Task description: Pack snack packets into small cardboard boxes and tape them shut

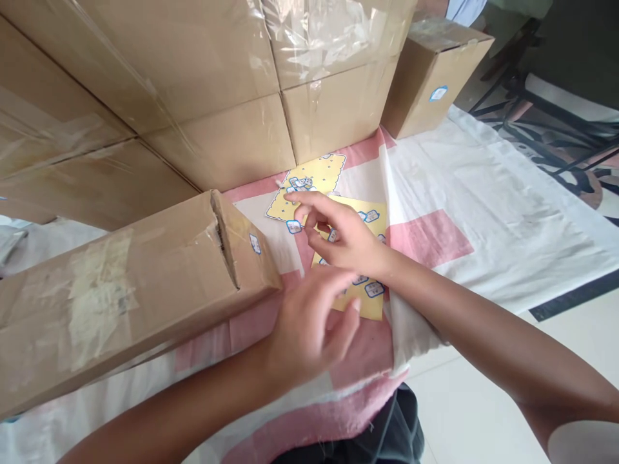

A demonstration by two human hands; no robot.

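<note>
Yellow sheet [371,310]: flat on the cloth [425,167], beneath the hands; dotted with several blue-edged stickers [374,289], partly hidden by the right hand [351,238] and its wrist.
Right hand: over the far part of the yellow sheet, with index finger stretched far and left; curled in at the other fingers, close to the thumb; cannot tell whether clamped on anything.
Loose sticker [294,227]: blue-edged, right at the curled fingertips of the right hand; cannot tell whether pinched there or lying on the cloth.
Left hand [309,322]: blurred, nearer than the right hand, in front of the sheet's near left part; spread apart at thumb and index finger; too blurred to tell at the other fingers.
Yellow card [329,169]: far and left of the sheet, by the box stack [227,142].
Sticker pile [302,183]: heaped on the yellow card, just beyond the right index fingertip.
Long box [164,270]: left, cardboard, taped on top, with 1 small sticker on its right end.
Box stack: along the far side, taped.
Standing box [411,90]: far right, upright, bearing 1 sticker.
Cloth: white with pink patches.
</note>
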